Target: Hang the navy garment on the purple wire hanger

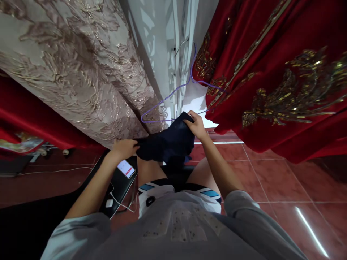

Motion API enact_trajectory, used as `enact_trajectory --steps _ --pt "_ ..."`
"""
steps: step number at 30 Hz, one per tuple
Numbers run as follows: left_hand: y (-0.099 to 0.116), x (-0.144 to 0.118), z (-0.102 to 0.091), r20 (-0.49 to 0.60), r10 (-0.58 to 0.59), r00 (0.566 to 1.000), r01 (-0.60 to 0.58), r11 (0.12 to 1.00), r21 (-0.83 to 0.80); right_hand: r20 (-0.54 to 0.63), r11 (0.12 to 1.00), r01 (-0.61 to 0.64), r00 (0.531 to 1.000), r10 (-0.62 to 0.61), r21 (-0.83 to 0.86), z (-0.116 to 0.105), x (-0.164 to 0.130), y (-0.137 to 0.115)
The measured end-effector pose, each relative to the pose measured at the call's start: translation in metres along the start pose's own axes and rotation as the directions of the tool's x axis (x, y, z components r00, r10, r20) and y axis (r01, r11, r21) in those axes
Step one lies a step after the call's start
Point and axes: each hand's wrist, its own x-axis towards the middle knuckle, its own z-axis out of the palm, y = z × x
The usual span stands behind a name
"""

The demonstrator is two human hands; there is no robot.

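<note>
A dark navy cloth garment is stretched between my two hands above my knees; its exact kind is hard to make out. My left hand grips its left end. At its upper right edge, my right hand pinches the fabric between thumb and fingers. Just beyond the cloth hangs a purple wire hanger, its lower bar passing behind the garment near my right hand. Whether the cloth touches that bar cannot be seen.
Cream brocade curtains hang at left, and red curtains with gold sequins at right. White metalwork stands ahead. Beside my left forearm, a phone and a white charger lie on a black surface. The floor is red tile.
</note>
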Motion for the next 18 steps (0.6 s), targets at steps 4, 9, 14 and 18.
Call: enact_trajectory --steps 4,9,14,18 --pt "0.056 0.014 -0.04 0.03 0.303 0.953 -0.304 0.94 0.158 -0.024 0.999 0.029 0.999 -0.03 -0.023 0.007 -0.005 -0.012" --pt "0.132 0.033 -0.016 -0.021 0.514 0.858 -0.482 0.817 0.316 0.032 0.996 -0.012 0.999 0.009 0.092 0.036 -0.019 -0.03" --pt "0.136 0.058 0.002 -0.024 0.572 0.82 -0.519 0.761 0.389 -0.202 0.986 0.143 0.967 -0.158 -0.085 0.005 -0.038 -0.038" --pt "0.132 0.063 -0.009 0.004 0.596 0.803 -0.549 0.737 0.393 -0.58 0.983 0.081 0.798 -0.162 -0.164 -0.07 -0.036 -0.037"
